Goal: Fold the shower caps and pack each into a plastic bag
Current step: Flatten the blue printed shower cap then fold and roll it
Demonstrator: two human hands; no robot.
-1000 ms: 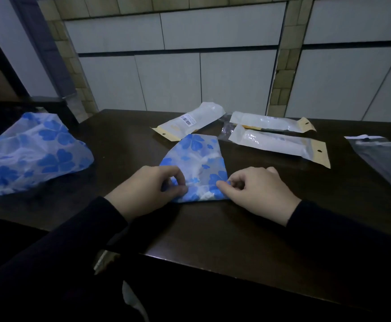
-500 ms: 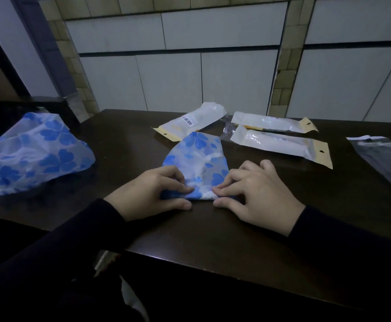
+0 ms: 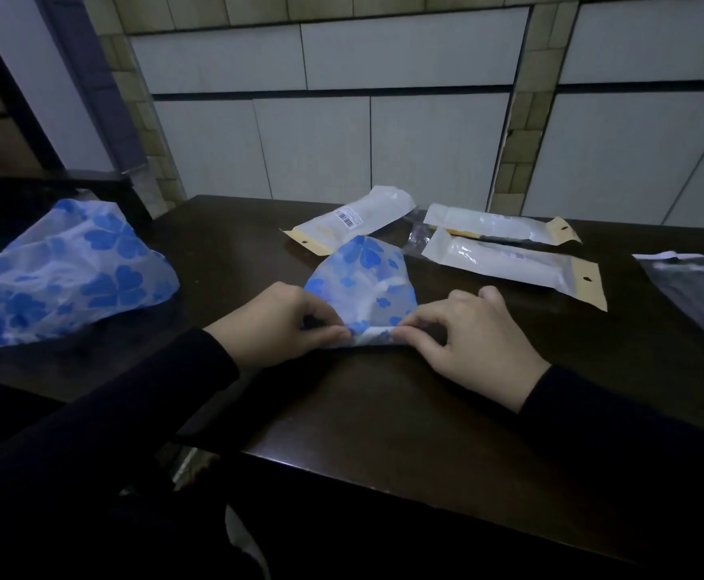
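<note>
Folding was the step in hand. Nearest the camera, dark sleeves led to both hands at the near edge of the dark wooden tabletop (image 3: 383,412). The left hand (image 3: 274,324) and the right hand (image 3: 467,337) each held a pinching grip, thumb against forefinger, on the near hem of the translucent blue-flowered plastic shower cap (image 3: 362,282), which lay flat on the tabletop between them, tapering away from the person. The near hem appeared turned up into a narrow white roll between the two pinches.

Judged from this, the cap was partly folded and not yet small enough for a bag. The next move would call for rolling or folding the hem further toward the far tip, with even pressure from both hands, since thin plastic of this kind is likely to spring open.

Against the frame half a second before, the fingers had risen from lying flat on the hem to pinching it, and the hem stood lifted in a roll.

To the left, well apart, a second crumpled blue-flowered shower cap (image 3: 65,274) waited unfolded. Beyond the working cap lay three long white plastic packets with yellow hang tabs (image 3: 509,265); their contents could not be told. At the far right edge lay a clear flat plastic bag (image 3: 702,286). Tiled wall stood behind.
</note>
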